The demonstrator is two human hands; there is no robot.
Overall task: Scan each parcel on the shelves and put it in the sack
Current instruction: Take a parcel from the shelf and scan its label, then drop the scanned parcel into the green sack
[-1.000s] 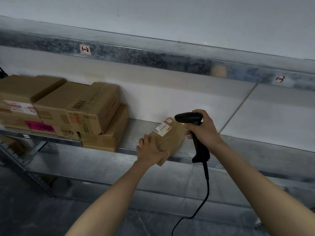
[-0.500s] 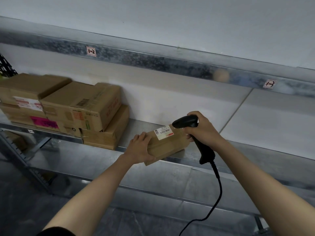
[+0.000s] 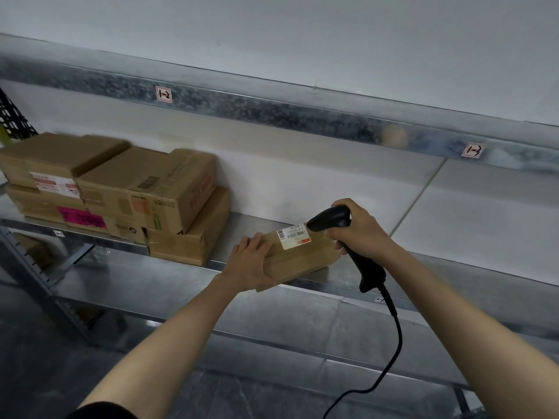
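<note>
The left hand (image 3: 251,261) grips the left end of a small brown parcel (image 3: 302,263), fingers curled over its top face and thumb against the near side. The parcel lies on the metal shelf (image 3: 453,269) at its front edge, with the near left corner hanging out past that edge. A white barcode label (image 3: 295,237) sits on the parcel's top, towards the back. The right hand (image 3: 361,229) is wrapped tight round the neck of a black scanner (image 3: 329,218), whose head sits just above the label. Whether the right fingers touch the parcel's right end cannot be told. The two hands are apart, one at each end of the parcel. The scanner's cable (image 3: 394,343) hangs down below the shelf's front edge. A stack of cardboard boxes (image 3: 145,192) stands towards the shelf's left end, well apart from the parcel
</note>
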